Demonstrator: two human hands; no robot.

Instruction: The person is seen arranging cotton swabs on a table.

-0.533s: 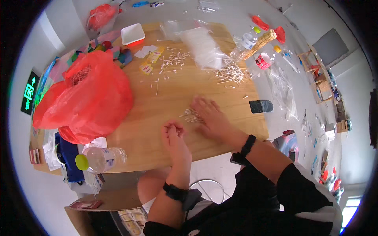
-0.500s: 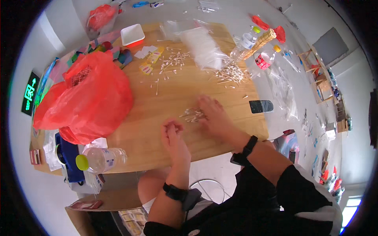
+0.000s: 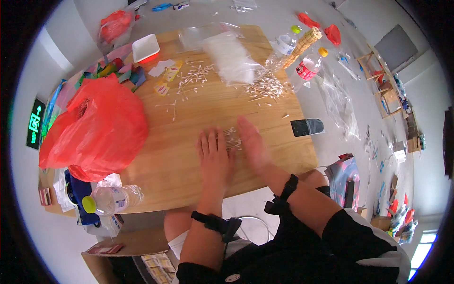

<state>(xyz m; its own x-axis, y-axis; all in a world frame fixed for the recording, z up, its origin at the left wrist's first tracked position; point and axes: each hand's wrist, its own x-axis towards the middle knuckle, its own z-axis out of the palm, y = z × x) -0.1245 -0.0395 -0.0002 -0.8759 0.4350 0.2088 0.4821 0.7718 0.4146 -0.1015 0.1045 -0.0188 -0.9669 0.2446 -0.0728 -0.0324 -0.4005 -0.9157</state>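
Observation:
A small bunch of cotton swabs lies on the wooden table between my two hands. My left hand rests palm down at the bunch's left side, fingers stretched out and partly over the swabs. On the other side, my right hand stands on edge with straight fingers, slightly blurred, its palm facing the bunch. Neither hand grips anything. Farther back lie a larger heap of cotton swabs and a looser scatter of swabs.
A big red plastic bag fills the table's left, with a clear bottle nearer me. Clear plastic bags and a white tray lie at the back. Bottles stand back right; a dark phone-like object lies at the right edge.
My left hand has uncurled and moved forward, flat against the swabs' left side. The right hand has shifted a little right and turned on edge. The view has shifted slightly.

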